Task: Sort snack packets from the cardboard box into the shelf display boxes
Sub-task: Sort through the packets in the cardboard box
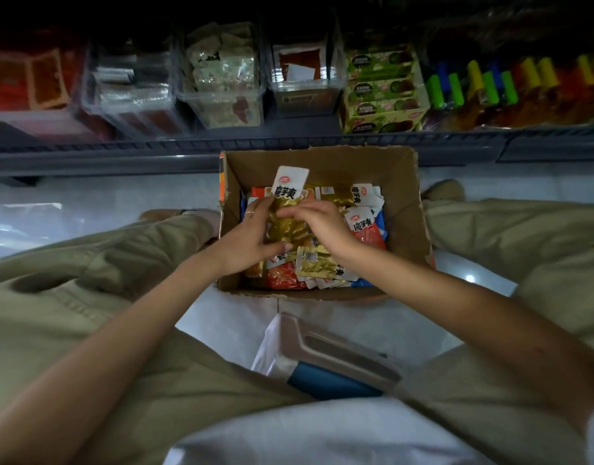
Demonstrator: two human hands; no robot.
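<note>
An open cardboard box (399, 203) stands on the floor between my knees, holding several gold, orange and red snack packets with white tops. My left hand (252, 236) grips a bunch of gold packets (287, 209) above the box; one white top sticks up from the bunch. My right hand (319, 219) pinches the same bunch from the right side. Clear plastic display boxes (221, 78) stand in a row on the low shelf behind the box, partly filled with packets.
A green carton of snacks (383, 92) and colourful items (490, 82) fill the shelf's right side. The grey shelf edge (121, 152) runs just behind the box. A small stool (336, 350) stands under me. My legs flank the box on both sides.
</note>
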